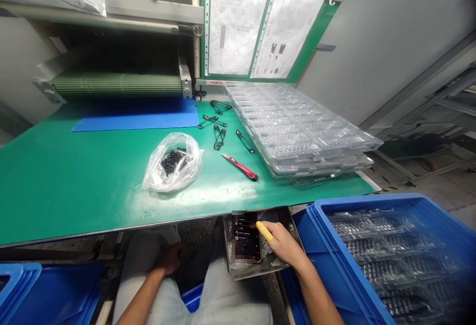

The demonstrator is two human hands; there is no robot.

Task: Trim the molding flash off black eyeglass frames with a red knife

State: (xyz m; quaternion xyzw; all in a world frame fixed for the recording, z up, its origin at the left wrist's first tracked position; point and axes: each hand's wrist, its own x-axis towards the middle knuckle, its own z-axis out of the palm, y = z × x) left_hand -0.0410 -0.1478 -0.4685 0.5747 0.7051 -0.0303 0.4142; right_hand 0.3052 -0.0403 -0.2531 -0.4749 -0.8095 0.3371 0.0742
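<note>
My right hand [282, 245] rests on a phone [246, 237] that lies in a metal drawer [260, 268] under the table edge. A yellow finger cot covers the fingertip touching the lit screen. My left hand [169, 260] lies on my lap below the table, its fingers curled and partly hidden. On the green table [74, 176] sit a clear plastic bag [173, 162] of small black parts, a red utility knife [240, 166] and several black clips [219, 134].
Stacked clear plastic trays [297, 132] fill the table's right side. A blue mat [137, 114] lies before a green conveyor belt [119, 84]. A blue crate [390, 255] with trays stands at right, another blue crate [33, 290] at lower left. Paper sheets [238, 23] hang behind.
</note>
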